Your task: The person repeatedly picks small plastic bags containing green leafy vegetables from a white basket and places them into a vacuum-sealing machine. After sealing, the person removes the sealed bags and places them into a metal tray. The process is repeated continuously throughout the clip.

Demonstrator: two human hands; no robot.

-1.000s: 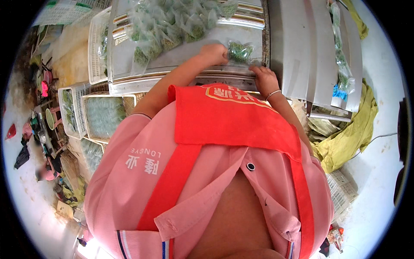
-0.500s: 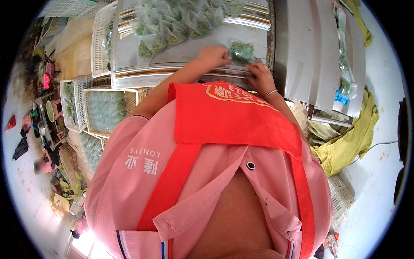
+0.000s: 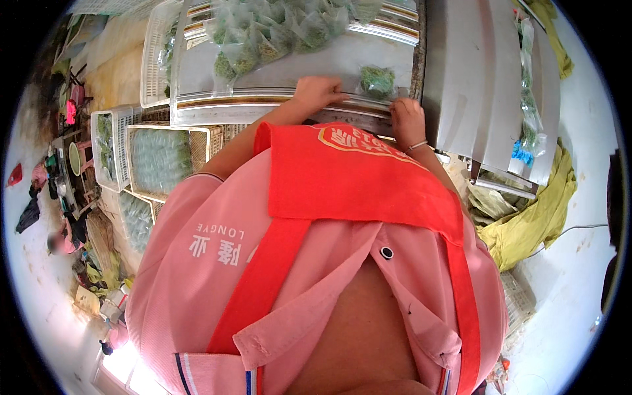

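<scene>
A small clear plastic bag of green leafy bits [image 3: 377,82] lies on the grey metal table, just behind a brown-and-silver rail [image 3: 263,103] along its near edge. My left hand [image 3: 319,92] is at the bag's left, fingers curled and closed by the rail, apparently pinching the bag's near edge. At its right, my right hand [image 3: 408,120] has its fingers bent down at the rail, closed on the near corner. The thin plastic between the fingertips is hard to make out. Farther back, several filled bags [image 3: 270,41] stand crowded together.
White plastic crates [image 3: 212,143] of packed bags stand below the table's left side. A taller white crate [image 3: 153,69] sits against its left edge. A steel surface [image 3: 461,85] adjoins on the right, with a long plastic bag [image 3: 530,112] and yellow-green cloth [image 3: 533,220] beyond.
My hands have moved farther apart and down to the rail, the right hand shifting right. The small bag sits slightly farther right and lower in view.
</scene>
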